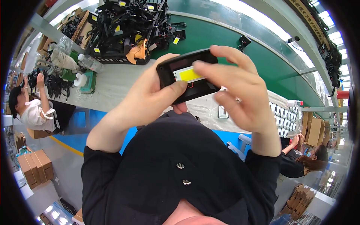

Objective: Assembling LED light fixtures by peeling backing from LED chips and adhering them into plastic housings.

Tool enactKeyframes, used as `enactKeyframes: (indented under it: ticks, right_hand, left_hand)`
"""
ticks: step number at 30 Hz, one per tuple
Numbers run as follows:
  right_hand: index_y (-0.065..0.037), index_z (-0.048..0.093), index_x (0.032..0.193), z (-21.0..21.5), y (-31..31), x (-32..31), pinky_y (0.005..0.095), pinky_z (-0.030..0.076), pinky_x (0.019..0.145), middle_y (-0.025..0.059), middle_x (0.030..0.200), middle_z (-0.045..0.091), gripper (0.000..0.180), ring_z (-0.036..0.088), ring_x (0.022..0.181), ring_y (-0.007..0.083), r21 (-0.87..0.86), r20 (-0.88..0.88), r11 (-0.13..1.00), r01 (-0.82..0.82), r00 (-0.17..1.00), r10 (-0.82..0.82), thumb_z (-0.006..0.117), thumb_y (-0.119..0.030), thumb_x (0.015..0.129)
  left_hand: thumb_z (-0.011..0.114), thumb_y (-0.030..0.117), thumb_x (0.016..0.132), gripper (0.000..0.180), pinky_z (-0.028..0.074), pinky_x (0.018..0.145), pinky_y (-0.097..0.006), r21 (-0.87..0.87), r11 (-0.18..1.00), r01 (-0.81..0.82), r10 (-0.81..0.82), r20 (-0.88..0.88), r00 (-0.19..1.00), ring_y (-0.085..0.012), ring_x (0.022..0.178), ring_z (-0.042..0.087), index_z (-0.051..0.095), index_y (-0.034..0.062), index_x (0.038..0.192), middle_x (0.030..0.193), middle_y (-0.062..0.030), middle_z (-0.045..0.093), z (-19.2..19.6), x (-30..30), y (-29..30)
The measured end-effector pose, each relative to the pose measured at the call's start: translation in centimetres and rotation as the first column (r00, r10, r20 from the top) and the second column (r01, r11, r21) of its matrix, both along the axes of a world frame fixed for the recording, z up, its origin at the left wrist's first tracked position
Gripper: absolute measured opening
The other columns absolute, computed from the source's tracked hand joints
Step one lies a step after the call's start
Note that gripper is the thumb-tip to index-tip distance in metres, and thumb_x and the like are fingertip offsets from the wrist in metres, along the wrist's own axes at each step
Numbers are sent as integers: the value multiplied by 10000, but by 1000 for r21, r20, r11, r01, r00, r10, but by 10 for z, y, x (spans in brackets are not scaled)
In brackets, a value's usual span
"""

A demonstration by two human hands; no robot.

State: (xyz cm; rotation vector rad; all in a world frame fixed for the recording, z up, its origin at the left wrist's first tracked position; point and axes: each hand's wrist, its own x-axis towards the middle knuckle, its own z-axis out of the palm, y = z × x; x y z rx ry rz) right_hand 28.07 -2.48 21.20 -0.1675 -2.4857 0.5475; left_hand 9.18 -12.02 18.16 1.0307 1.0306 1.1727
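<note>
Cupped in my left hand [144, 95] is a shallow black plastic housing [200, 93], tilted with its open side toward me. A flat LED panel [186, 75] with a yellow face and white border lies inside it, and a short red wire loops out beside the panel. My left thumb presses by the panel's lower left end. Over the right end, my right hand [245, 88] has its fingers spread. One fingertip touches or hovers over the panel, another is by the housing's top corner, and the thumb is apart. Slight motion blur softens these fingers.
Beyond my hands run a pale covered bench [116, 80] and a green work surface [210, 32]. A black crate [112, 59] heaped with cabled parts stands far left, near a clear bottle [91, 63]. White-framed pieces [283, 120] lie right. People sit at both sides.
</note>
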Motion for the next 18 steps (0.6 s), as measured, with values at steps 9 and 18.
enactKeyframes:
  ticks: [9, 18]
  right_hand:
    - [-13, 669, 859, -51, 8, -28, 239, 403, 584, 43, 747, 596, 94, 531, 662, 117, -709, -259, 700, 82, 893, -367, 671, -33, 767]
    - [10, 662, 788, -79, 11, -51, 246, 372, 550, 33, 681, 567, 40, 487, 623, 111, -604, -214, 732, 315, 820, -530, 675, -24, 771]
  left_hand:
    - [520, 51, 895, 353, 518, 572, -232, 243, 961, -134, 169, -129, 977, -81, 663, 586, 420, 39, 1233, 839, -57, 569, -7, 13, 13]
    - [509, 64, 897, 254, 450, 484, -245, 139, 976, -166, 184, -132, 974, -90, 532, 567, 477, 34, 1147, 701, -67, 577, -35, -10, 38]
